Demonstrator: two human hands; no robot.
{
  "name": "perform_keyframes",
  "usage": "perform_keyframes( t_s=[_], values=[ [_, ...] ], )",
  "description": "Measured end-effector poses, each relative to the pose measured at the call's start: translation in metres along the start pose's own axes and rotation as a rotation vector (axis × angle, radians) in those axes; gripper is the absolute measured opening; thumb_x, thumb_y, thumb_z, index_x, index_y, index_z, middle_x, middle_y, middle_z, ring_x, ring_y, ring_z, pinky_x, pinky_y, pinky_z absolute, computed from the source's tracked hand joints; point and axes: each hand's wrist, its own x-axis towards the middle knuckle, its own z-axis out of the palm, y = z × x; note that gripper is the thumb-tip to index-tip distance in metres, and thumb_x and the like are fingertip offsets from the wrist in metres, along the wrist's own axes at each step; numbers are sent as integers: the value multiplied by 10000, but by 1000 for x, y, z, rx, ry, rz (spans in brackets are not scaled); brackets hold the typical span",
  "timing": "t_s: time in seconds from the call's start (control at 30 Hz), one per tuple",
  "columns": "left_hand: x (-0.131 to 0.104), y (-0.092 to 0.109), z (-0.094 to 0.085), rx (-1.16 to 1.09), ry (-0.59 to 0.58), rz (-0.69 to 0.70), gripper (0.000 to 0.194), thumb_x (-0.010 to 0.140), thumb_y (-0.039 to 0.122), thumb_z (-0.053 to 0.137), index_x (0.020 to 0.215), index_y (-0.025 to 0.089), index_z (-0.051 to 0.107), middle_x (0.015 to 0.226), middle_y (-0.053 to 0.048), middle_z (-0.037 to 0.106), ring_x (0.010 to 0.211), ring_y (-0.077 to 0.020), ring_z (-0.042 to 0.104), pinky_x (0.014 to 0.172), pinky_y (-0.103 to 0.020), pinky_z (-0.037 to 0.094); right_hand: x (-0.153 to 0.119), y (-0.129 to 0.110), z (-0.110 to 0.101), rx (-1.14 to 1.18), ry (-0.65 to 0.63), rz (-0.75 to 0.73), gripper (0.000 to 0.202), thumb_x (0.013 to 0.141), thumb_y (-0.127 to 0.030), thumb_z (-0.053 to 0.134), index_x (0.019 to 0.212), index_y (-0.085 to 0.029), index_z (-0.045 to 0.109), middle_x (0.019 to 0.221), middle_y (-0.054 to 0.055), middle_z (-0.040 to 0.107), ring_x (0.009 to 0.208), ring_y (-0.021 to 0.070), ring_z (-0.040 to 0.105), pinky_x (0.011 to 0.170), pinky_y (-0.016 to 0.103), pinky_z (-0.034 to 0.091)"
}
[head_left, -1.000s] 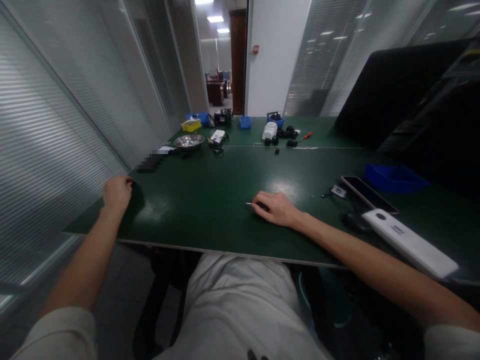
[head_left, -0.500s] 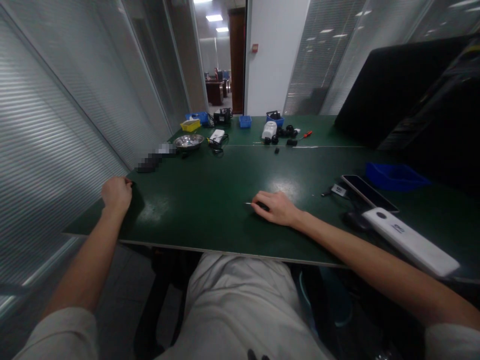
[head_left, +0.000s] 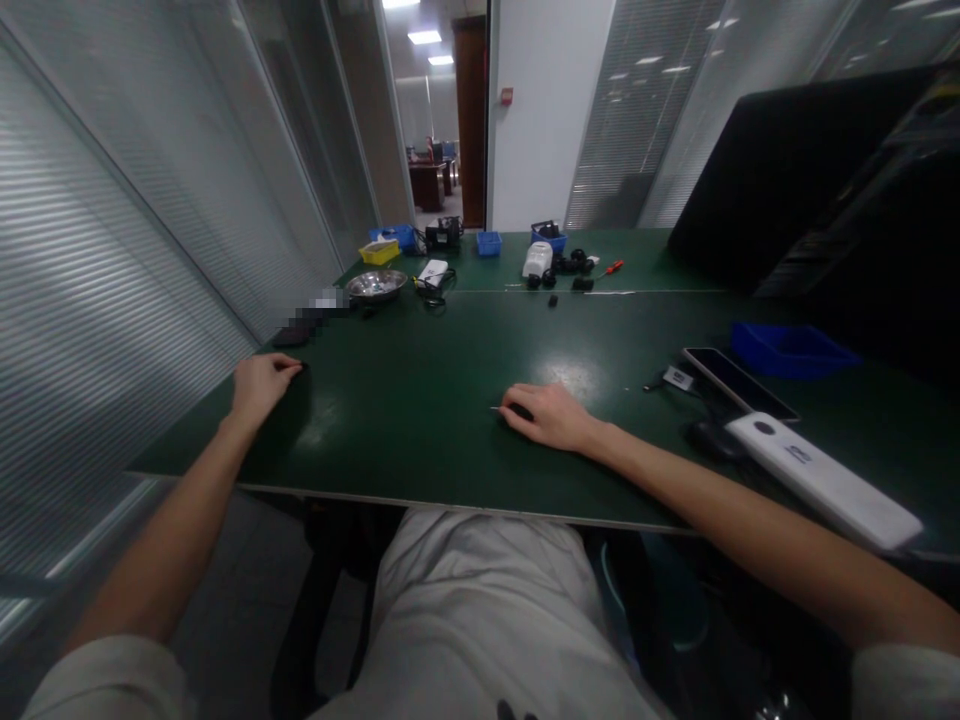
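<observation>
Over the left part of the green table [head_left: 420, 400], my left hand [head_left: 261, 384] pinches a small black piece [head_left: 304, 366] between thumb and fingertips. Its exact kind is too small to make out. My right hand [head_left: 551, 415] rests on the tabletop near the middle, fingers curled round a slim tool with a dark grip [head_left: 522, 411]. A thin metal tip [head_left: 494, 408] sticks out to the left of the fingers. The rest of this tool is hidden in the palm. The two hands are well apart.
Far left stand a steel bowl [head_left: 376, 286] and a yellow tray [head_left: 379, 252]. Black parts [head_left: 574, 263] and an orange-handled screwdriver [head_left: 614, 268] lie at the back. To the right are a blue tray [head_left: 791, 350], a phone [head_left: 739, 382] and a white device [head_left: 821, 478].
My left hand has moved right and slightly away from the table's left edge, with the small black piece now showing at its fingertips. My right hand stays in place.
</observation>
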Motion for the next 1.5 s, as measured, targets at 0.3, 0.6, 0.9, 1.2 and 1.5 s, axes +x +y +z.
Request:
perform_keyframes(
  t_s=[0.3,0.6,0.9,1.2,1.5],
  values=[
    [-71,181,80,-387,-469,650,219,910,397,705,1013,247,827,1037,-82,772,958,-263,714,879,-379,530,1,-1,0,-36,-47,42,272,1060,-400,451,1044,-211,647,957,46,703,721,144,605,636,277,312],
    [-107,231,114,-555,-537,740,251,930,350,709,1157,248,740,1054,-63,746,924,-207,698,809,-337,528,0,0,0,-8,-26,46,227,1044,-391,476,1073,-226,630,924,31,709,705,151,603,624,280,295],
    [-107,231,113,-525,-523,748,322,937,392,696,1224,250,723,1037,-79,716,853,-207,639,729,-327,490,0,0,-2,-32,-34,51,226,1041,-387,476,1012,-212,615,962,37,664,711,139,560,618,280,281],
    [-107,230,110,-504,-522,782,282,970,422,660,1091,198,781,929,-77,682,765,-172,592,704,-297,453,2,-2,-6,-24,-56,54,227,1043,-380,471,998,-207,611,961,38,635,728,139,547,626,278,286],
    [-109,232,107,-525,-526,773,249,957,357,691,1063,154,789,963,-76,721,795,-160,629,737,-262,467,1,-2,-3,-47,-70,74,238,1051,-393,449,1022,-211,599,986,43,642,731,146,556,627,286,276]
  ],
)
